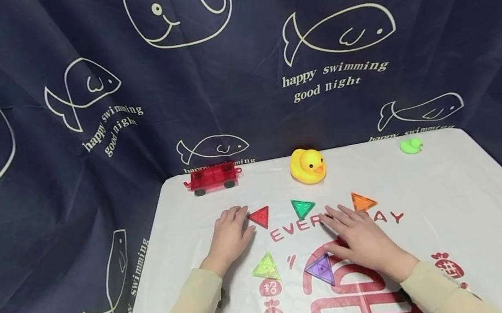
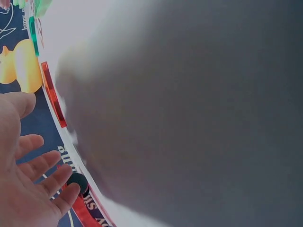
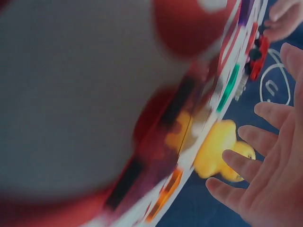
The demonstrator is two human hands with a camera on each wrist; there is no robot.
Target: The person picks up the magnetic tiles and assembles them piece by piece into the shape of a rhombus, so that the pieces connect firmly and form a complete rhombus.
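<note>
My left hand (image 1: 231, 236) is over the table at the left, fingers loosely extended, its fingertips beside a red triangle tile (image 1: 260, 217). My right hand (image 1: 364, 240) has its fingers spread and holds nothing. Around it are a green triangle tile (image 1: 303, 207), an orange triangle tile (image 1: 363, 200) and a purple triangle tile (image 1: 321, 270). A yellow-green triangle tile (image 1: 267, 268) lies between the two forearms. In the right wrist view a blurred, see-through reddish piece (image 3: 156, 137) with dark bars appears close to the camera; its kind cannot be told.
Along the table's back edge stand a red toy wagon (image 1: 213, 178), a yellow rubber duck (image 1: 307, 166) and a small green duck (image 1: 411, 146). The white tablecloth (image 1: 479, 207) carries red print. Behind it hangs a dark blue curtain (image 1: 238, 81) with fish drawings.
</note>
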